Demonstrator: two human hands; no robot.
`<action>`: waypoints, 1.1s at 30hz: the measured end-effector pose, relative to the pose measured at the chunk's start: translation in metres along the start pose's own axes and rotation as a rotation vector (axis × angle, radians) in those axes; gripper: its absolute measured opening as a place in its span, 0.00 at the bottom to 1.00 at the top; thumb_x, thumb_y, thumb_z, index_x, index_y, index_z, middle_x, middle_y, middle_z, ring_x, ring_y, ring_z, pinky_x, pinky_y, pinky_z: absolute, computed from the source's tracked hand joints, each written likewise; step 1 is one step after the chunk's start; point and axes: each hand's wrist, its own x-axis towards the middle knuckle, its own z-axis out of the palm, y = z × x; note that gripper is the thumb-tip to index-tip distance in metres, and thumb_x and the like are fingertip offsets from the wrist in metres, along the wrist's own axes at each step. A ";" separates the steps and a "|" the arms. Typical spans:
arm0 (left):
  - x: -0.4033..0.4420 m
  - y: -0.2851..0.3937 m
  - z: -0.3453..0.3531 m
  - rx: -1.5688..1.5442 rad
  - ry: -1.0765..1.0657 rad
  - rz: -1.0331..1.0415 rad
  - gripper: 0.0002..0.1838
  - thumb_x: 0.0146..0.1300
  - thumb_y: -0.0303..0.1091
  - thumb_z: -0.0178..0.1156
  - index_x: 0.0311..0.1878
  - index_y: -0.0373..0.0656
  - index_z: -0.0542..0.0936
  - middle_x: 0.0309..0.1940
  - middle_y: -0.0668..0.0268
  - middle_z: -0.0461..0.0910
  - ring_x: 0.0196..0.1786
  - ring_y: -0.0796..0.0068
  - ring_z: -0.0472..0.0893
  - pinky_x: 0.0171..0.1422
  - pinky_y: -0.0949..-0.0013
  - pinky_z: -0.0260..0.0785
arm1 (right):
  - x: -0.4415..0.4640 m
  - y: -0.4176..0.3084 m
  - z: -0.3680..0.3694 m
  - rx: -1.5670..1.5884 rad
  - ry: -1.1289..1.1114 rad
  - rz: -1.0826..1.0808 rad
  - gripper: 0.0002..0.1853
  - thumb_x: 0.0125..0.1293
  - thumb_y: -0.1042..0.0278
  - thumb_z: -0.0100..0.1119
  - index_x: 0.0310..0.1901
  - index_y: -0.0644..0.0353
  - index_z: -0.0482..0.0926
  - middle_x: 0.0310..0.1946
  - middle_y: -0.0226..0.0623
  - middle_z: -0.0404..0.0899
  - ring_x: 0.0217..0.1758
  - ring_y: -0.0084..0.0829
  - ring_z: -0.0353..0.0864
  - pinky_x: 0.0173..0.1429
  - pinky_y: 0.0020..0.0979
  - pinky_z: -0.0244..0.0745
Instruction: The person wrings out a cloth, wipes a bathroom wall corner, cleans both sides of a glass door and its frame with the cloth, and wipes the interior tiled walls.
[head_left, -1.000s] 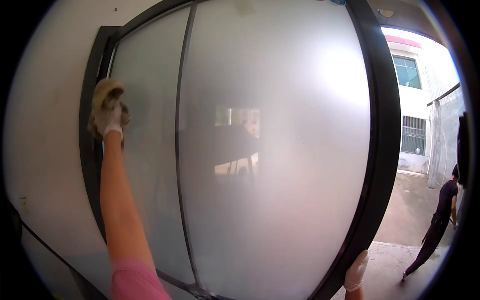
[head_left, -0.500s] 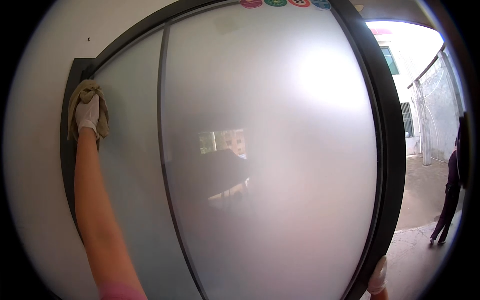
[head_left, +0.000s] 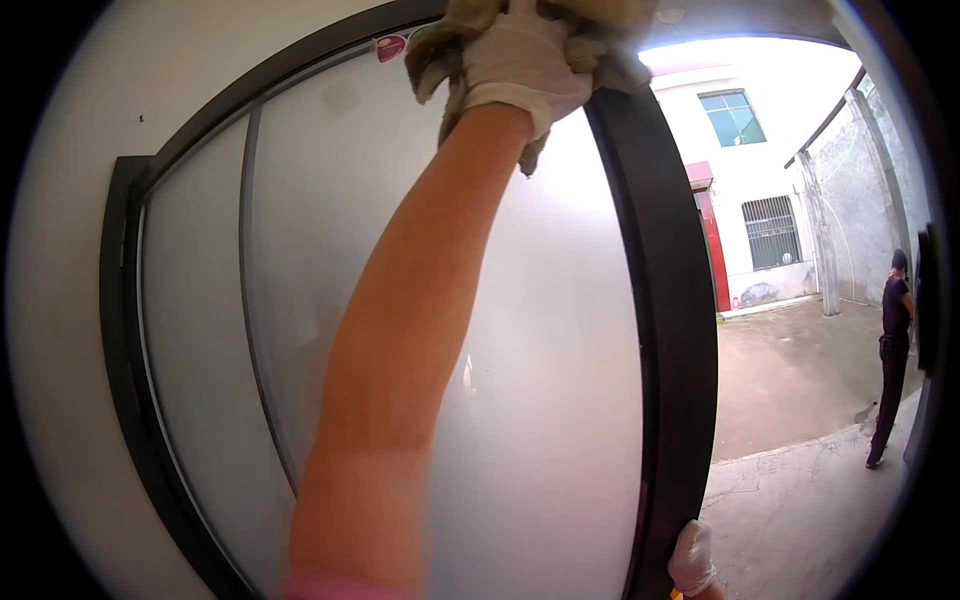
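My left hand point(head_left: 520, 62), in a white glove, is raised to the top of the view and closed on a greyish-brown cloth point(head_left: 440, 48). The cloth bunches around the fingers and hangs below them, near the upper right part of the door's dark frame point(head_left: 672, 330). Behind my forearm is the frosted glass panel point(head_left: 550, 350). Low on the right, my gloved right hand point(head_left: 692, 558) is curled against the outer edge of the frame; its far fingers are hidden.
A round pink sticker point(head_left: 390, 47) is on the upper glass. The pale wall point(head_left: 70, 300) borders the door at left. Outside at right, a person in dark clothes point(head_left: 893, 340) stands on the paved yard point(head_left: 780, 390), before a building with a barred window point(head_left: 770, 232).
My left hand has gone from the door's upper left side to its upper right, carrying the cloth. The view has turned right, showing more yard. My right hand stays at the frame edge.
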 end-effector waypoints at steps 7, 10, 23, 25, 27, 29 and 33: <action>0.008 -0.038 -0.026 0.056 -0.193 0.028 0.27 0.61 0.48 0.53 0.64 0.52 0.68 0.61 0.56 0.67 0.65 0.56 0.67 0.63 0.52 0.65 | 0.001 -0.026 0.010 0.167 0.210 -0.243 0.25 0.77 0.56 0.36 0.22 0.61 0.65 0.16 0.33 0.58 0.22 0.29 0.57 0.25 0.39 0.53; 0.000 -0.093 -0.042 0.297 -0.133 -0.080 0.27 0.61 0.47 0.53 0.63 0.52 0.69 0.60 0.56 0.69 0.64 0.55 0.68 0.62 0.53 0.66 | 0.000 0.014 -0.002 0.019 0.143 -0.183 0.24 0.77 0.55 0.36 0.33 0.67 0.73 0.25 0.39 0.70 0.33 0.32 0.66 0.36 0.38 0.65; -0.108 -0.542 -0.162 0.521 -0.169 -0.366 0.31 0.63 0.57 0.48 0.64 0.48 0.69 0.61 0.59 0.72 0.63 0.58 0.71 0.65 0.59 0.63 | 0.019 -0.015 -0.038 0.382 0.089 0.069 0.42 0.70 0.31 0.27 0.72 0.61 0.50 0.72 0.40 0.54 0.75 0.39 0.51 0.76 0.39 0.48; -0.099 -0.531 -0.140 0.502 -0.206 -0.383 0.32 0.64 0.57 0.47 0.66 0.49 0.67 0.64 0.59 0.69 0.65 0.59 0.69 0.67 0.60 0.60 | 0.059 0.007 -0.074 0.442 0.130 0.085 0.43 0.70 0.31 0.27 0.73 0.60 0.48 0.73 0.39 0.53 0.75 0.40 0.52 0.76 0.40 0.48; -0.112 -0.539 -0.141 0.469 -0.157 -0.619 0.35 0.65 0.60 0.43 0.69 0.48 0.65 0.68 0.58 0.65 0.70 0.58 0.63 0.69 0.60 0.57 | 0.071 -0.002 -0.069 0.522 0.135 0.050 0.44 0.69 0.29 0.29 0.73 0.59 0.48 0.73 0.38 0.53 0.74 0.40 0.52 0.76 0.41 0.49; -0.106 -0.536 -0.145 0.635 -0.341 -0.465 0.37 0.65 0.62 0.39 0.71 0.48 0.61 0.72 0.58 0.59 0.73 0.59 0.58 0.72 0.62 0.53 | 0.089 0.027 -0.100 0.580 0.172 0.114 0.46 0.65 0.26 0.34 0.73 0.56 0.49 0.73 0.36 0.53 0.74 0.40 0.52 0.75 0.41 0.50; -0.169 -0.514 -0.171 0.447 -0.336 -0.740 0.43 0.59 0.58 0.58 0.72 0.48 0.56 0.70 0.59 0.59 0.72 0.64 0.59 0.73 0.64 0.55 | 0.117 0.005 -0.114 0.610 0.145 0.119 0.47 0.64 0.25 0.37 0.73 0.56 0.51 0.73 0.36 0.54 0.73 0.40 0.54 0.74 0.43 0.53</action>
